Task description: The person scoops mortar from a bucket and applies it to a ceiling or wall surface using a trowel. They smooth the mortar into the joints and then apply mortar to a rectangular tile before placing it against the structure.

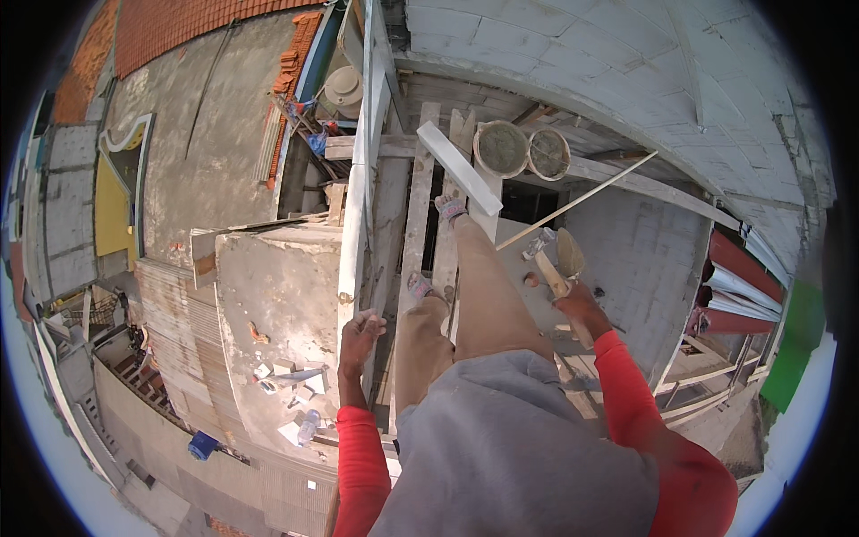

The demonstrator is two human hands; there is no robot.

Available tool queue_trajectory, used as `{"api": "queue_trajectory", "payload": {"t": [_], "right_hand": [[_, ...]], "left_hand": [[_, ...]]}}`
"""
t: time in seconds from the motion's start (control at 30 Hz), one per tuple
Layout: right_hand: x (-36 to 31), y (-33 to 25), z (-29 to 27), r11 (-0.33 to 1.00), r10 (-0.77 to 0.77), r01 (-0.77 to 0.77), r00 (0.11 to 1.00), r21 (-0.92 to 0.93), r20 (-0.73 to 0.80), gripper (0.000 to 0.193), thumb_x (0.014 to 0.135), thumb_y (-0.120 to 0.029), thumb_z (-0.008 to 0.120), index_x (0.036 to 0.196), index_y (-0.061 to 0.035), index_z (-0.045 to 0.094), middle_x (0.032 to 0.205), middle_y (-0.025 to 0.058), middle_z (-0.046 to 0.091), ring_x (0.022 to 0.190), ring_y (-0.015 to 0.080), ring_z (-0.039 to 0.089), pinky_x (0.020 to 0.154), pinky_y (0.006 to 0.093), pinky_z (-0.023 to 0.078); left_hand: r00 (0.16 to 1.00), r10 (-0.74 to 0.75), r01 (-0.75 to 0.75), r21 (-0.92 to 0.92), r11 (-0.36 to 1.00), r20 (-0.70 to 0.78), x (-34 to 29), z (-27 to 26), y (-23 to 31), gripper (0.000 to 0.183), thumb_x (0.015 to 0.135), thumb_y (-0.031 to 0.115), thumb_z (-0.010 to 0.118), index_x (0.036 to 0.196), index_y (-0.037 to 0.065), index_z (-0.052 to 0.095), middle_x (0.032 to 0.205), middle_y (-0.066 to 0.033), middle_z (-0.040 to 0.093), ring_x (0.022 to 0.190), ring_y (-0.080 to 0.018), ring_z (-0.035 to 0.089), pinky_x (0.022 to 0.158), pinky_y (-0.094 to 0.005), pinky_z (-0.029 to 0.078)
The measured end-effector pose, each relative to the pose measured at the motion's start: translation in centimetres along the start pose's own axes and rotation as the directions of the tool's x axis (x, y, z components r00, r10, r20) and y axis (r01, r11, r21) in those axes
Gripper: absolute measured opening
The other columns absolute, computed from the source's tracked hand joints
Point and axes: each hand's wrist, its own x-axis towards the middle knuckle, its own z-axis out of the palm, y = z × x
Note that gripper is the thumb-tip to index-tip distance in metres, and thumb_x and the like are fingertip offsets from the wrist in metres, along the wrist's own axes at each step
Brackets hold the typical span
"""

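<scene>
"What was the right hand (580,304) doing?"

"Its fingers were wrapped around what looked like the handle of a trowel (570,254). The blade, rounded and crusted with dull grey-tan mortar, pointed to the far side."

"And the left hand (361,338)?"

"Its fingers were bent, beside a long, pale, straight-edged beam (351,268). I couldn't tell whether it pinched anything or touched the beam."

"What lay just past the trowel?"

"A crumpled whitish scrap (540,242) was to the left of the blade. Beyond it a slim, straight wooden stick (577,199) slanted toward the far right."

"And farther out?"

"Two round buckets stood side by side: the left bucket (501,149) and the right bucket (548,154) both held rough grey mortar. To their left was a long white block (459,168), flat-faced and sharp-cornered. Narrow, weathered planks (417,215) ran from near to far beneath the person's feet (450,207)."

"What about the left side?"

"Past the beam, a stained, coarse concrete slab (277,295) carried angular white fragments (284,369) and a clear plastic bottle (309,426). Far off to the right rose a grey block wall (582,36)."
</scene>
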Motion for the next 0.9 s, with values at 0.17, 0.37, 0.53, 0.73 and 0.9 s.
{"api": "queue_trajectory", "payload": {"t": [0.17,0.37,0.53,0.73,0.9], "right_hand": [[9.8,-14.6,-0.3,0.981,-0.179,0.158,0.961,0.112,0.211,0.046,0.077,-0.012,0.080,0.117,0.0081,0.070,0.087,0.0116,0.071,0.076,0.0199,0.065,0.075,0.0377,0.055],[11.8,-24.8,3.9,0.914,-0.350,0.386,0.906,-0.126,0.238,0.047,0.076,-0.033,0.077,0.102,0.0057,0.073,0.097,0.0273,0.074,0.095,0.0427,0.074,0.084,0.0474,0.059],[11.9,-26.5,4.2,0.903,-0.298,0.392,0.865,-0.174,0.405,0.047,0.074,-0.036,0.075,0.098,0.0041,0.072,0.094,0.0260,0.075,0.094,0.0432,0.073,0.085,0.0472,0.058],[13.0,-23.6,5.4,0.958,-0.176,0.265,0.839,-0.105,0.515,0.058,0.077,-0.041,0.076,0.108,0.0079,0.069,0.100,0.0282,0.074,0.094,0.0424,0.073,0.086,0.0471,0.058],[13.4,-20.7,6.0,0.994,-0.088,0.108,0.912,-0.027,0.401,0.067,0.079,-0.048,0.078,0.119,0.0043,0.070,0.106,0.0256,0.074,0.098,0.0376,0.074,0.087,0.0457,0.058]], "left_hand": [[0.978,-0.041,0.070,-0.136,0.988,0.203,8.5,16.3,7.7,0.047,0.107,0.037,0.066,0.132,-0.002,0.067,0.102,-0.0045,0.074,0.087,-0.0106,0.062,0.082,-0.0285,0.052],[0.955,-0.244,0.287,-0.313,0.905,0.169,14.7,23.6,15.8,0.046,0.104,0.042,0.069,0.123,0.001,0.067,0.103,-0.0047,0.070,0.093,-0.0149,0.066,0.088,-0.0304,0.053],[0.919,-0.381,0.391,-0.321,0.862,0.098,16.1,22.5,16.6,0.043,0.104,0.038,0.068,0.120,-0.002,0.068,0.105,-0.0060,0.070,0.093,-0.0151,0.066,0.087,-0.0297,0.053],[0.918,-0.392,0.369,-0.490,0.790,0.058,18.6,22.8,12.3,0.039,0.110,0.026,0.056,0.131,-0.007,0.061,0.112,-0.0134,0.074,0.098,-0.0208,0.071,0.091,-0.0345,0.059],[0.896,-0.375,0.444,-0.503,0.742,0.239,21.8,25.1,9.0,0.031,0.110,0.027,0.056,0.121,-0.002,0.061,0.111,-0.0166,0.075,0.090,-0.0218,0.074,0.082,-0.0353,0.062]]}}
